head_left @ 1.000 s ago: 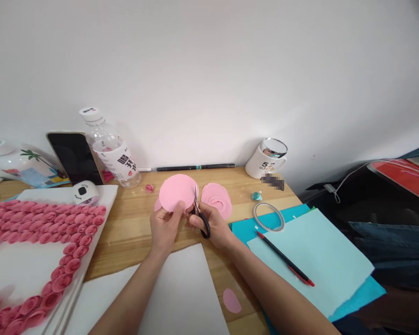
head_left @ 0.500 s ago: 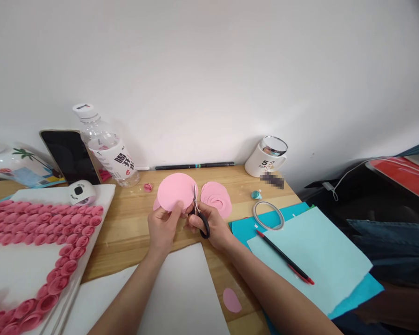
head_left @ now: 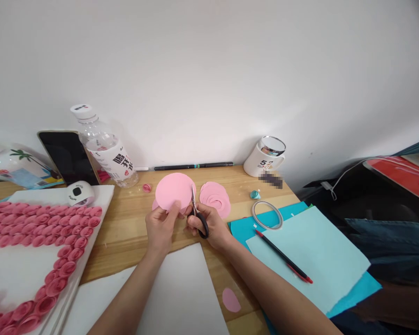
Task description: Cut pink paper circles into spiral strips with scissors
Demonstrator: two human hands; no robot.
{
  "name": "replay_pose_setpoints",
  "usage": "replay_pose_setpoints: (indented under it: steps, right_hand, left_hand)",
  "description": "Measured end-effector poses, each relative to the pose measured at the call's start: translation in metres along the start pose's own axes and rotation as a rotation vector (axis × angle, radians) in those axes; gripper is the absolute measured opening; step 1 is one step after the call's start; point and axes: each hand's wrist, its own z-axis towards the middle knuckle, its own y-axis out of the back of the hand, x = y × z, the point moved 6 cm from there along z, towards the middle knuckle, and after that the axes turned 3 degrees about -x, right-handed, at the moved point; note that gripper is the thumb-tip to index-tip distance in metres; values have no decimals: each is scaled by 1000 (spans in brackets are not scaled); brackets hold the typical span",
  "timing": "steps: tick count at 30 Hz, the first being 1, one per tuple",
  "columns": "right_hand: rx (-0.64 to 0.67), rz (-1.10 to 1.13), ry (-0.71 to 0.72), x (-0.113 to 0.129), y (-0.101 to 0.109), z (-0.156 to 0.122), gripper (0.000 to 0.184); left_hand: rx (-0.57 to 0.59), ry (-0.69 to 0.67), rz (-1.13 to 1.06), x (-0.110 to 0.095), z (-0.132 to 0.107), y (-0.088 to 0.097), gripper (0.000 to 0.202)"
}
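Note:
My left hand (head_left: 160, 228) pinches the lower edge of a round pink paper disc (head_left: 173, 190), thumb on the front face. In my right hand (head_left: 211, 225) is a pair of scissors (head_left: 201, 223) with black handles, its blades pointing up at the disc's right edge. Whether the blades are fully closed is hard to make out. Behind my right hand lies a stack of pink paper cut in spirals (head_left: 214, 195). Part of another pink piece shows behind the disc at its lower left.
At left, a white board carries rolled pink paper roses (head_left: 68, 267); a tape dispenser (head_left: 80, 193), phone (head_left: 64, 156) and bottle (head_left: 113, 156) stand behind. At right are a mug (head_left: 264, 156), tape roll (head_left: 267, 215), pen (head_left: 282, 256) and blue paper sheets (head_left: 314, 256). White board (head_left: 181, 288) lies in front.
The scissor blades have shifted slightly along the disc's right edge. Both hands keep their hold, and the whole view has moved very slightly.

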Motion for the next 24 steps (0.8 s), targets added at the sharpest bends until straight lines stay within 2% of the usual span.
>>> replay_pose_setpoints:
  steps: [8, 12, 15, 20, 24]
  right_hand:
    - [-6, -88, 9, 2, -2, -1, 31]
    - [-4, -134, 11, 1, -2, -1, 34]
    - [4, -176, 13, -1, -3, -1, 35]
    - [-43, -99, 22, -3, -3, 0, 46]
    - [-43, -55, 70, 5, -5, 0, 45]
  left_hand:
    - [-15, 13, -46, -11, -3, -2, 35]
    - [9, 57, -60, -5, -4, -5, 37]
    - [-15, 116, -64, 2, -3, -4, 39]
    - [30, 157, -105, 2, -3, -6, 30]
    - [61, 199, -104, -1, -6, -8, 29]
